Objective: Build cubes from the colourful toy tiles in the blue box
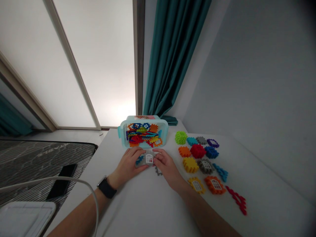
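Between my two hands is a grey toy building piece with a white window point(149, 158), held just above the white table. My left hand point(130, 163) grips its left side, thumb below and fingers above. At its right side, the fingers of my right hand point(166, 163) pinch the edge. A blue gear-edged piece point(139, 160) shows beneath my left fingers. Partly hidden under my right hand lies another grey window piece point(158, 171). Just beyond my hands, a light-blue plastic box point(165, 131) holds many colourful pieces.
To the right stand sorted stacks, among them a green stack point(181, 137), a red stack point(197, 151), a yellow stack point(190, 165) and an orange window stack point(214, 185). Red pieces point(237, 199) lie nearer. A white cable point(74, 178) crosses the lower left, above a dark phone point(61, 182).
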